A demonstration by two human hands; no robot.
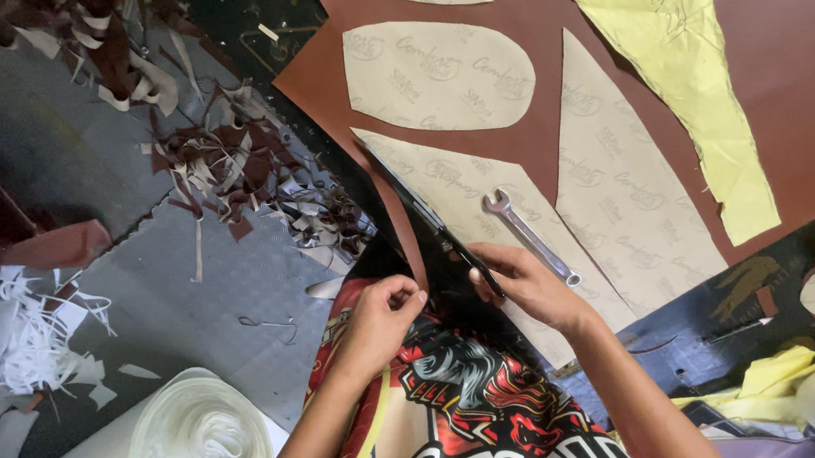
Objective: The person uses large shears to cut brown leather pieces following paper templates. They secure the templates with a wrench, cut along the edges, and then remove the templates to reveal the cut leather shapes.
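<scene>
Head view, looking straight down, cuts the brown sheet (604,10) off at the top and right edges, so its full outline is lost. The lower tip of the long beige pattern piece (483,204) disappears under the right hand (528,282), and whether the dark blade of the scissors (426,213) has one or two arms showing is hard to tell; the handles are buried in the fist.

The brown sheet is smooth and reddish-brown, lying flat on the bench with several beige pattern pieces on it: a rounded one (439,74) above, a tall pointed one (627,183) to the right. A narrow brown strip (397,215) has been parted from the sheet's left edge beside the long pattern piece and curves down toward the left hand (385,313).

The right hand is closed around the scissors, knuckles up, blade pointing up and left along the pattern's edge. The left hand pinches the lower end of the strip between thumb and fingertips, wrist bent inward. A steel spanner (529,234) rests on the long pattern just above the right hand. Brown and white offcuts (238,174) litter the floor to the left, and a yellow cloth (675,62) lies across the sheet's upper right.
</scene>
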